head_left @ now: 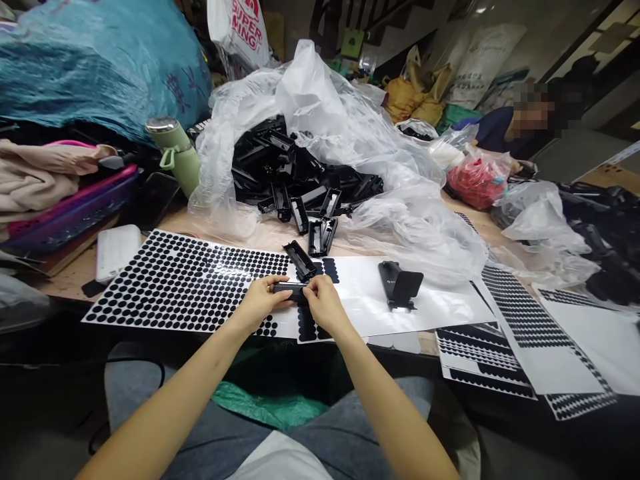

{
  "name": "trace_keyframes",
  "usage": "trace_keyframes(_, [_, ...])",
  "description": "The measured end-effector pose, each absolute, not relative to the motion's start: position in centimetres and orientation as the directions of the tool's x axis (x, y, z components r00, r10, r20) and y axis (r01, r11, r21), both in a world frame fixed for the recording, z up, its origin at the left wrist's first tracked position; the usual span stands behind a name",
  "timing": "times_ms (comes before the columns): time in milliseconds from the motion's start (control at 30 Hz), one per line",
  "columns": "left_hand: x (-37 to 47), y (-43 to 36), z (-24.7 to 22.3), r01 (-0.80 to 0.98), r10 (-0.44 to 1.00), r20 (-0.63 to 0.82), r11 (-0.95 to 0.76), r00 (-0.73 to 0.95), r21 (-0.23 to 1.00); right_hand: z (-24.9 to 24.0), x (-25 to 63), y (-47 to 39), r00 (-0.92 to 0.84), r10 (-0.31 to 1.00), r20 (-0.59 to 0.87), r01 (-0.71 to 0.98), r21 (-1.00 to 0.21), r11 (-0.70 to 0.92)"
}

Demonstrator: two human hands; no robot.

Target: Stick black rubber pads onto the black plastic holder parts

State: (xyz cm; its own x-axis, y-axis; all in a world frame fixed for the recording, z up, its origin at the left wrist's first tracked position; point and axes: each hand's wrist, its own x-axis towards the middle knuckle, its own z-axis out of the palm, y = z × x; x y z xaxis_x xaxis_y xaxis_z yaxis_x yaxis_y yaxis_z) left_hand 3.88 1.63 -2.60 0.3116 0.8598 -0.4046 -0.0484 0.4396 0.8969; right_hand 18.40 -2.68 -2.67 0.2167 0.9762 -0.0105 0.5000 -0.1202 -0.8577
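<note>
A black plastic part (290,291) lies between my two hands above the sticker sheets. My left hand (265,300) grips its left end, fingers closed around it. At its right end my right hand (323,300) pinches with thumb and fingers. Beneath them is a white sheet of round black stickers (187,283), and a second sheet (350,303) with larger black stickers lies partly under my right hand. Just beyond my fingers rests another black plastic part (300,259), hollow side up. A black folding stand (403,285) stands on the white sheet to the right.
A clear plastic bag (330,100) spills a heap of black parts (280,160) at the back. A green bottle (175,153) and a white box (119,252) stand left. More sticker sheets (530,320) overhang the table edge at right. A person (500,130) sits far right.
</note>
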Motion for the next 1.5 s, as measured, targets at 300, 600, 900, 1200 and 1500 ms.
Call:
trace_keyframes(300, [4.2,1.2,-2.4,-0.051,0.862,-0.415,0.447,0.291,0.893,-2.6,19.7,-2.3,0.373,0.926,0.057,0.649,-0.729,-0.216])
trace_keyframes(600, [3.9,0.2,-2.1,-0.008,0.863,-0.419,0.439,0.282,0.898,-3.6,23.5,-1.6,0.513,0.85,-0.121,0.694,-0.524,-0.493])
trace_keyframes(900, [3.7,0.3,-2.1,-0.011,0.859,-0.435,0.454,0.271,0.891,-3.4,24.1,-2.2,0.492,0.864,-0.108,0.619,-0.655,-0.434])
trace_keyframes(1200, [3.4,0.6,-2.8,-0.03,0.846,-0.438,0.468,0.305,0.883,-3.9,21.9,-4.7,0.314,0.895,-0.315,-0.024,-0.945,-0.325])
trace_keyframes(1500, [3.3,0.6,-3.0,-0.004,0.847,-0.429,0.453,0.314,0.891,-4.1,21.6,-5.2,0.308,0.897,-0.316,-0.042,-0.947,-0.319])
